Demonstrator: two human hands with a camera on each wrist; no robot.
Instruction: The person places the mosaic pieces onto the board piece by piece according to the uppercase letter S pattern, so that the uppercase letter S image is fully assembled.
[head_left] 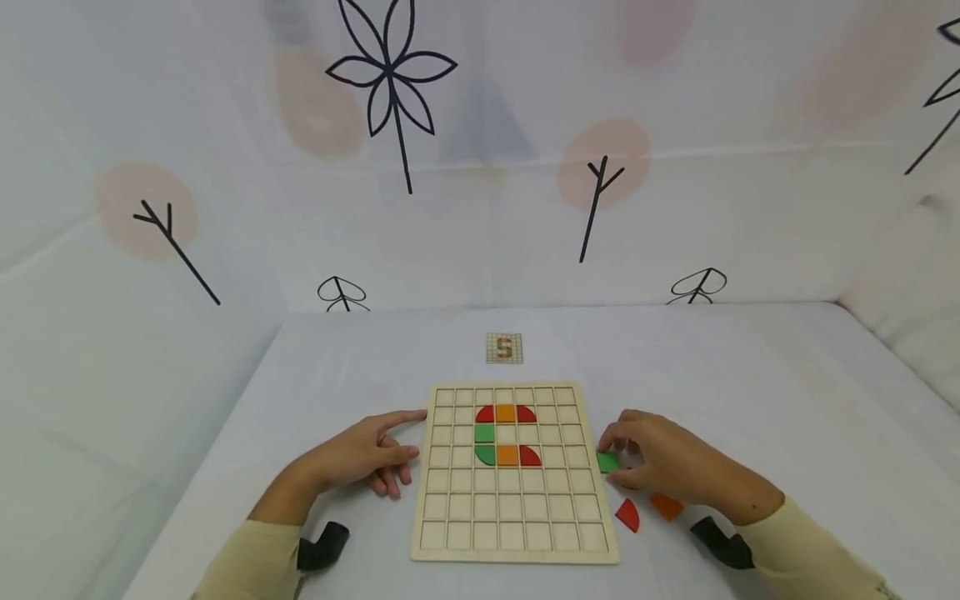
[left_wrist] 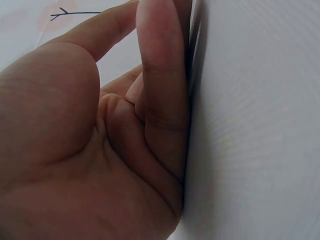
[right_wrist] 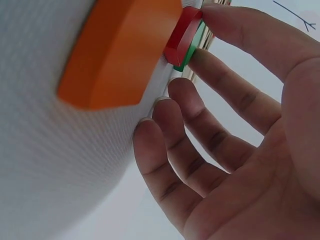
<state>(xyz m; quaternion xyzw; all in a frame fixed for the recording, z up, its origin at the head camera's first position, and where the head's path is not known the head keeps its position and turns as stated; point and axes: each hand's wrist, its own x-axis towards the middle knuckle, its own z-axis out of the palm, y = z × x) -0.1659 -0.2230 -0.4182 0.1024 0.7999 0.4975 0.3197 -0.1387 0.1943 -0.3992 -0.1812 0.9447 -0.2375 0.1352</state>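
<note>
A pale wooden grid board (head_left: 486,508) lies flat, with red, orange and green tiles set in a C-like curve in its upper cells. My left hand (head_left: 363,454) rests on the table at the board's left side, index fingertip at its edge and the lower fingers bent in. Beside the right edge my right hand (head_left: 660,454) pinches a green tile (head_left: 608,462) between thumb and index finger. In the right wrist view the red quarter-round tile (right_wrist: 184,35) partly covers that green tile (right_wrist: 191,50).
On the cloth near my right hand lie the loose red quarter-round tile (head_left: 627,515) and an orange tile (head_left: 666,506). A small pattern card (head_left: 504,348) showing an S shape lies behind the board. Printed white cloth (head_left: 480,225) hangs behind the table.
</note>
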